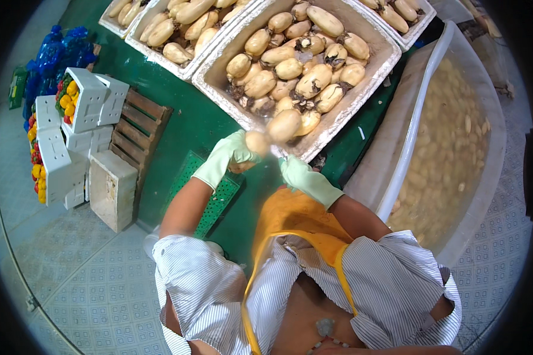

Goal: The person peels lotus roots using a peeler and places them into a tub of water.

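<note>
My left hand [232, 153], in a pale green rubber glove, grips a lotus root [256, 143] near the front corner of a white foam box [213, 95]. The lower part of the root shows beneath the fingers. My right hand [304, 175], gloved alike, is closed just to the right of it. A small pale tool [276, 151] juts from its fingertips towards the root; it is blurred, and its handle is hidden. Beyond both hands, the box holds many lotus root segments [288, 69], several with dark, ragged joints.
A translucent tub [411, 133] of murky water and pale pieces stands at right. More foam boxes [155, 53] of roots flank the main one. A green perforated crate [222, 199] sits below my left hand. Boxes of peppers [69, 100] and a wooden pallet [137, 120] are at left.
</note>
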The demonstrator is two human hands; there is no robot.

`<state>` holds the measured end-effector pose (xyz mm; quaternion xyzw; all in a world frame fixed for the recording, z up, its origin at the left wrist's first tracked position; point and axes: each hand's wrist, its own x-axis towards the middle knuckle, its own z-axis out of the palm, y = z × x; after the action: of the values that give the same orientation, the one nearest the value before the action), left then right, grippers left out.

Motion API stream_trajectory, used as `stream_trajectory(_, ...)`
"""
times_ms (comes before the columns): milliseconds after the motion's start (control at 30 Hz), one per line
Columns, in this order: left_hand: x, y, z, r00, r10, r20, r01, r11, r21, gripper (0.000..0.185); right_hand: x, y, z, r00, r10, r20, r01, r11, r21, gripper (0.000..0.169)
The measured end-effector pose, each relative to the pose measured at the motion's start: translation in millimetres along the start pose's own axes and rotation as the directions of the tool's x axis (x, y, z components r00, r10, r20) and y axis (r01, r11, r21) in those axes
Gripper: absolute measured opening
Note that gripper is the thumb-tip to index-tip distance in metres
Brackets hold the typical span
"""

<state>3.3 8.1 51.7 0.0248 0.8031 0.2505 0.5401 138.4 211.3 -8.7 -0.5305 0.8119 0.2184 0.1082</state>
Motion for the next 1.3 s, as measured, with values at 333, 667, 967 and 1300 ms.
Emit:
stream_trajectory(333,18.3,-8.7,-5.4,0.994,-0.014,-0.113,0.025,0.996,0.090,0.071,19.2,-8.3,46.9,0.907,0.204,0.369,-0.294,-0.320,0.900,0.030)
stream_trajectory(667,29.7,-25.2,6.9,0.989,0.007,-0.151,0.014,0.990,0.138,0.081,56.4,43.9,6.5,0.718,0.105,0.688,-0.443,-0.693,0.569,0.049)
stream_trajectory(967,45.8,-56.3,18.7,0.981,0.160,-0.108,-0.175,0.974,-0.147,0.092,-7.3,46.5,-27.6,0.757,0.259,0.600,-0.252,-0.731,0.634,0.045)
stream_trajectory(1300,14.8,17.7,13.1,0.993,0.098,-0.070,-0.099,0.995,-0.020,0.073,-36.9,33.7,-30.4,0.796,0.113,0.595,-0.342,-0.726,0.597,0.045)
